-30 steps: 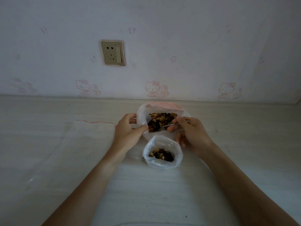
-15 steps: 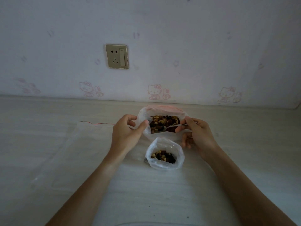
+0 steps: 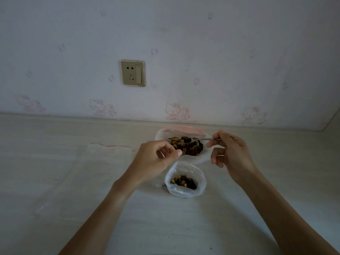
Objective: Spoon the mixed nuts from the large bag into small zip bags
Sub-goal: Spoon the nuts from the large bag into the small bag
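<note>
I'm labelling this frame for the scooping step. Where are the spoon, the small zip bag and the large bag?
spoon [image 3: 206, 139], head view, on its metal handle.
small zip bag [image 3: 201, 183], head view, on its clear right wall.
large bag [image 3: 184, 130], head view, on its pink far rim.

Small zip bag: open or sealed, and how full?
Open and partly filled. The small zip bag stands on the counter with its mouth spread wide, a shallow layer of mixed nuts at the bottom; neither hand touches it.

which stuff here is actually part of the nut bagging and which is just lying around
In use:
- large bag of mixed nuts
- spoon, pinched by the right hand
- small zip bag, partly filled
- left hand, gripping the large bag's rim

Lying about:
- flat clear plastic bag with a red strip, on the left of the counter
- wall socket
</note>
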`<state>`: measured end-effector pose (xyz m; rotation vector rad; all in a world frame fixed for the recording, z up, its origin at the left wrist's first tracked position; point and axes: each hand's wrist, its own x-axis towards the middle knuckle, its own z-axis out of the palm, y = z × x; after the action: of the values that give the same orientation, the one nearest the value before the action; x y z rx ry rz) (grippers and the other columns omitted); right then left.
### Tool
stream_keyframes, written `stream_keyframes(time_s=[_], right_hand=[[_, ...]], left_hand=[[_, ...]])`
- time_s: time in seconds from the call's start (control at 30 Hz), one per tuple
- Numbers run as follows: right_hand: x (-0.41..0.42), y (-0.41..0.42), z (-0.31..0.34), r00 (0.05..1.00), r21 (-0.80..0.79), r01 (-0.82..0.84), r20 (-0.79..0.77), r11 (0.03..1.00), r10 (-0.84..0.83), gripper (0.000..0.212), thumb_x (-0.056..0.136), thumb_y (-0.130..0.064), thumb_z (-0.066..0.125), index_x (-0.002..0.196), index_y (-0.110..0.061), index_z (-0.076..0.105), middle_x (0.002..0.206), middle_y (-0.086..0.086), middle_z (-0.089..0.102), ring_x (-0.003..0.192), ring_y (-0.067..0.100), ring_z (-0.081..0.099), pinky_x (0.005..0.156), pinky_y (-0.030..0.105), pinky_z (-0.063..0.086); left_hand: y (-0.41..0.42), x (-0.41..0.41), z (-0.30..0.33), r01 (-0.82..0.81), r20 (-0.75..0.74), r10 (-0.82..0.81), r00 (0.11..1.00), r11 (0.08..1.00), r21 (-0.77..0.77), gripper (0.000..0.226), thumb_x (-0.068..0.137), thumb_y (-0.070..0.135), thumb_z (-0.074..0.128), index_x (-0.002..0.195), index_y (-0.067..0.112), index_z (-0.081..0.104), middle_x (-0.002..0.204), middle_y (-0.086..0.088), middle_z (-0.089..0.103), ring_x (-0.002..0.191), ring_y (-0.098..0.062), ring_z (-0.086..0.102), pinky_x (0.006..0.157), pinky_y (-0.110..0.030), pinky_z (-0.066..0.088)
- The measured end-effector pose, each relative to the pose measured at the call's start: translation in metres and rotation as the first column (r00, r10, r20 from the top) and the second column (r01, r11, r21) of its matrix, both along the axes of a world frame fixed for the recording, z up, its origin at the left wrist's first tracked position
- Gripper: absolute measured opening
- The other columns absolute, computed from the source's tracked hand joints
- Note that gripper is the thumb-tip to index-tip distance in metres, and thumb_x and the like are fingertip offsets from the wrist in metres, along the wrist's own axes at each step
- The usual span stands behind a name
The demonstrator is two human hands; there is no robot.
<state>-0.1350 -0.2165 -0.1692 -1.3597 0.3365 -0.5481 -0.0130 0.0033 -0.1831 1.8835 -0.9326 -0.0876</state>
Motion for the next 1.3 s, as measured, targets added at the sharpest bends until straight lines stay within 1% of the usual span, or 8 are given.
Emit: stream_keyframes(time_s=[0.17, 0.4, 0.6, 0.7, 0.77, 0.9, 1.1, 1.3], right_hand=[[-0.028, -0.001, 0.016, 0.998, -0.047, -0.046, 0.044, 0.998, 0.049, 0.034, 0.108, -0.029, 0.047, 0.088, -0.008, 0.065, 0.082, 0.017, 0.070, 0.040, 0.028, 0.054, 0.035, 0.024, 0.036], [-0.065, 0.010, 0.014, 0.990, -0.063, -0.134, -0.044, 0.989, 0.132, 0.039, 0.107, -0.029, 0.047, 0.077, -0.014, 0.068, 0.074, 0.019, 0.065, 0.038, 0.030, 0.054, 0.035, 0.022, 0.034], [-0.078, 0.021, 0.015, 0.980, -0.294, -0.165, -0.158, 0.942, 0.122, 0.040, 0.108, -0.029, 0.045, 0.081, -0.010, 0.066, 0.073, 0.017, 0.069, 0.045, 0.037, 0.062, 0.033, 0.025, 0.039], [-0.086, 0.029, 0.022, 0.974, -0.609, -0.191, -0.214, 0.769, 0.073, 0.039, 0.108, -0.033, 0.041, 0.084, -0.012, 0.062, 0.073, 0.007, 0.071, 0.048, 0.027, 0.066, 0.038, 0.028, 0.042], [-0.093, 0.036, 0.029, 0.974, -0.834, -0.209, -0.222, 0.511, 0.036, 0.038, 0.106, -0.040, 0.039, 0.081, -0.022, 0.060, 0.067, -0.005, 0.068, 0.050, 0.016, 0.063, 0.046, 0.022, 0.043], [-0.099, 0.046, 0.037, 0.971, -0.948, -0.240, -0.234, 0.207, 0.056, 0.043, 0.107, -0.046, 0.032, 0.084, -0.020, 0.058, 0.062, -0.005, 0.059, 0.052, 0.017, 0.056, 0.052, 0.034, 0.044], [-0.092, 0.031, 0.035, 0.990, -0.840, -0.138, -0.096, 0.524, 0.108, 0.037, 0.106, -0.036, 0.038, 0.080, -0.020, 0.060, 0.065, -0.003, 0.066, 0.048, 0.009, 0.058, 0.051, 0.011, 0.039], [-0.067, 0.017, 0.021, 0.993, -0.428, -0.061, 0.065, 0.902, 0.098, 0.039, 0.110, -0.024, 0.041, 0.079, -0.014, 0.063, 0.070, 0.017, 0.067, 0.049, 0.037, 0.062, 0.037, 0.030, 0.040]], left_hand=[[0.005, -0.004, 0.001, 0.070, 0.034, -0.076, 0.997, 0.986, 0.152, 0.039, 0.073, 0.075, 0.073, 0.088, 0.039, 0.077, 0.081, 0.021, 0.073, 0.070, 0.002, 0.067, 0.062, -0.011, 0.048], [0.000, -0.008, 0.000, 0.166, -0.047, -0.160, 0.986, 0.964, 0.210, 0.007, 0.092, 0.037, 0.077, 0.094, 0.034, 0.082, 0.086, 0.017, 0.079, 0.080, -0.001, 0.073, 0.078, -0.025, 0.058], [-0.004, -0.013, -0.004, 0.231, -0.206, -0.194, 0.959, 0.958, 0.170, 0.013, 0.094, 0.041, 0.073, 0.096, 0.030, 0.080, 0.088, 0.010, 0.080, 0.085, -0.012, 0.076, 0.082, -0.040, 0.060], [-0.006, -0.010, -0.010, 0.159, -0.064, -0.149, 0.987, 0.966, 0.204, 0.007, 0.092, 0.042, 0.075, 0.088, 0.038, 0.078, 0.081, 0.015, 0.078, 0.079, -0.002, 0.072, 0.078, -0.035, 0.060], [-0.006, -0.008, -0.014, 0.124, 0.023, -0.131, 0.991, 0.974, 0.190, 0.006, 0.088, 0.046, 0.078, 0.083, 0.044, 0.077, 0.078, 0.017, 0.076, 0.076, -0.001, 0.071, 0.071, -0.027, 0.057], [-0.005, -0.005, -0.017, 0.054, 0.190, -0.087, 0.978, 0.983, 0.173, 0.020, 0.078, 0.066, 0.072, 0.083, 0.048, 0.077, 0.076, 0.028, 0.071, 0.072, 0.005, 0.068, 0.061, -0.016, 0.046], [-0.003, -0.006, -0.016, 0.021, 0.212, -0.047, 0.976, 0.992, 0.122, 0.029, 0.076, 0.067, 0.077, 0.087, 0.041, 0.078, 0.075, 0.029, 0.070, 0.057, 0.004, 0.064, 0.057, -0.014, 0.043], [-0.005, -0.004, -0.008, -0.050, 0.104, 0.050, 0.993, 0.999, 0.003, 0.029, 0.083, 0.065, 0.073, 0.078, 0.036, 0.076, 0.072, 0.020, 0.071, 0.058, -0.002, 0.066, 0.054, -0.015, 0.048]])
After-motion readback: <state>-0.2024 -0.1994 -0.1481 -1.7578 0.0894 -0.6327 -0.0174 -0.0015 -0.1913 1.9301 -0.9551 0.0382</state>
